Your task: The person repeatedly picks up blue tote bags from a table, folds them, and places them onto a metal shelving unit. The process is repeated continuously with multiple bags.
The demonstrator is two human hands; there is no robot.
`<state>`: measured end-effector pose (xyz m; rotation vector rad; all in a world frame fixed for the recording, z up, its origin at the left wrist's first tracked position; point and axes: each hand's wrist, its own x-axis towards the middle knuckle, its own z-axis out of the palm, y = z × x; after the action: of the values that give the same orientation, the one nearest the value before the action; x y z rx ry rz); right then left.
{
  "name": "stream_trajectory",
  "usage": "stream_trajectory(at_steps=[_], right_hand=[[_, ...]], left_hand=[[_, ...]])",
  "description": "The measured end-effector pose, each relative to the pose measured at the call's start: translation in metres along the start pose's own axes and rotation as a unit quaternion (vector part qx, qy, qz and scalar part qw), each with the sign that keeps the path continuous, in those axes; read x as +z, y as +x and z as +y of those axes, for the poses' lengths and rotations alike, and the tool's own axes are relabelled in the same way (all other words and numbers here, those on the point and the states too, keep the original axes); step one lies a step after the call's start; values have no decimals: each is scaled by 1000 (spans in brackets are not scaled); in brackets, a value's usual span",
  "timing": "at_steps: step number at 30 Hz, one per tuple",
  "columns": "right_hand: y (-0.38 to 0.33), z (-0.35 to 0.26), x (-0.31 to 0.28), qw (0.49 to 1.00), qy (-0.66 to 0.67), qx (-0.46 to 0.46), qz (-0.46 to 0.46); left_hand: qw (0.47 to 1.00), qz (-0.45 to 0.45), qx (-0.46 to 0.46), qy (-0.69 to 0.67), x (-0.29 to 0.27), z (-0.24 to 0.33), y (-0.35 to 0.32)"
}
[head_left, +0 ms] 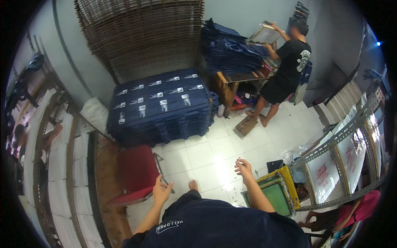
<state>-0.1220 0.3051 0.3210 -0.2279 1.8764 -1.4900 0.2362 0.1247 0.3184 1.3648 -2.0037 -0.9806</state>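
Observation:
My left hand (162,189) is held out in front of me with its fingers apart and nothing in it. It is nearest to a red padded chair (138,169), just beyond the chair's metal frame, and I cannot tell if they touch. Over the white tiled floor (198,153), my right hand (244,168) is raised with loosely bent fingers, some of them apart, and holds nothing I can see. Framed printing screens (276,197), green with a yellow edge, lean by my right forearm.
Ahead, a wide stack of navy fabric pieces (161,109) with white prints sits below stacked wire racks (140,37). Another person (289,66) handles a frame at a wooden bench (227,89). A wooden box (246,125) lies on the floor. Racks of white boards (322,177) stand right.

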Motion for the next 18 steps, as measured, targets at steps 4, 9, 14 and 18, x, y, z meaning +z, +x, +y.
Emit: stream_trajectory(at_steps=[4,9,14,18], right_hand=[[71,-20,-31,987,147,69,6],[180,-42,-78,958,248,143,26],[265,-99,-126,946,290,128,66],[349,-145,-134,941,314,124,34]], left_hand=[[992,-97,-59,62,51,4,53],[977,-142,-103,123,129,-22,157],[982,-108,-138,71,195,-3,263],[989,-78,-122,24,221,56,329]])
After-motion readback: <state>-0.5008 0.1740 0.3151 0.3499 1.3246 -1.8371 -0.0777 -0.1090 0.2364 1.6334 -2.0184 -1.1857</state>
